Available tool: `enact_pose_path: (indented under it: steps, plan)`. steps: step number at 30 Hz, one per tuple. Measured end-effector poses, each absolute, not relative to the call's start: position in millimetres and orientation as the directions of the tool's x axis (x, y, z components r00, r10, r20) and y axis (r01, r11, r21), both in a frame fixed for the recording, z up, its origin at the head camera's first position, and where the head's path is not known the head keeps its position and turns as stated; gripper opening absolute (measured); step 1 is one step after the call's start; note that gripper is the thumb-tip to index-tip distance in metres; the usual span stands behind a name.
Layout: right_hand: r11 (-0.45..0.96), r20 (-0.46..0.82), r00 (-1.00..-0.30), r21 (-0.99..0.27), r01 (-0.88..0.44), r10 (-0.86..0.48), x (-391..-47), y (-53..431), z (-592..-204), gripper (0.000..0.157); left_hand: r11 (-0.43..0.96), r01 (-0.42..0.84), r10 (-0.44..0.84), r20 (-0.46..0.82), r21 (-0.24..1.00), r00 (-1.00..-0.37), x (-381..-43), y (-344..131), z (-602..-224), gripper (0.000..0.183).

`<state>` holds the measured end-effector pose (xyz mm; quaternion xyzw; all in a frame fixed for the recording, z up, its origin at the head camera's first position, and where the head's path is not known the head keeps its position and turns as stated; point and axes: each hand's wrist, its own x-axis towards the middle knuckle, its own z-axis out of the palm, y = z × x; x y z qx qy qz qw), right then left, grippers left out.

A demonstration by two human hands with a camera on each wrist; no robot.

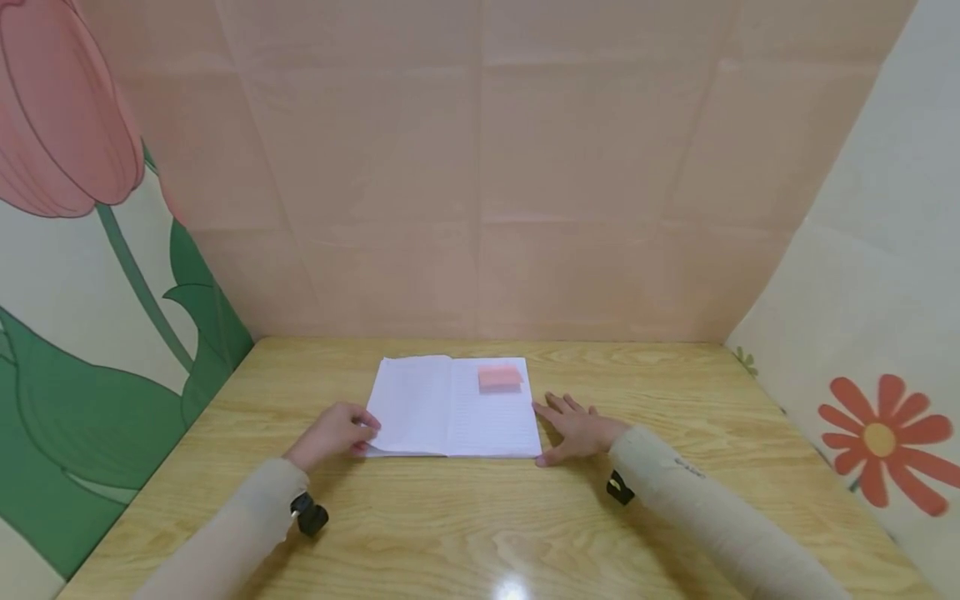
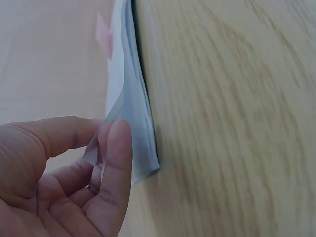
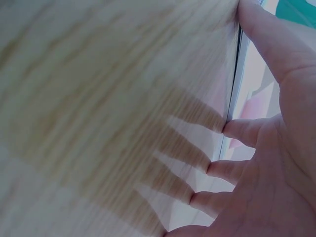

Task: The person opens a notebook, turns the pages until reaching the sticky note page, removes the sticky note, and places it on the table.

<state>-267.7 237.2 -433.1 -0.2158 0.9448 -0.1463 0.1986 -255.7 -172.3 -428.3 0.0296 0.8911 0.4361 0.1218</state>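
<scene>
An open notebook (image 1: 411, 404) lies on the wooden table, its left page plain white and its right page lined. Near the top of the right page sits a pink sticky note (image 1: 500, 380), its lower edge lifted. My left hand (image 1: 335, 435) is at the notebook's lower left corner. In the left wrist view, its thumb and fingers pinch the corner of a lifted page (image 2: 117, 106), with more sheets below. On the other side my right hand (image 1: 579, 430) rests with spread fingers, touching the notebook's right edge; the right wrist view shows the fingertips (image 3: 232, 131) along that edge.
The wooden table (image 1: 480, 517) extends around the notebook on all sides. Behind it stands a pinkish-beige backdrop (image 1: 480, 183). Flower-patterned panels (image 1: 172, 325) flank the table on left and right. Each wrist carries a small black device (image 1: 311, 515).
</scene>
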Motion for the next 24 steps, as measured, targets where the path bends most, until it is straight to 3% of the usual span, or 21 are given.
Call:
enact_pose_path:
  steps: [13, 24]
  plan:
    - [0.862, -0.315, -0.826, -0.373, -0.345, -0.467, -268.7, 238.6, -433.2, 0.104, 0.647, -0.118, 0.144, -0.273, 0.753, -0.951, -263.0, -174.1, -439.7, 0.011]
    - [0.864, -0.317, -0.826, -0.362, -0.350, -0.467, -270.3, 239.2, -435.5, 0.105, 0.736, 0.004, 0.182, -0.193, 0.676, -0.964, -263.9, -175.3, -437.2, 0.014]
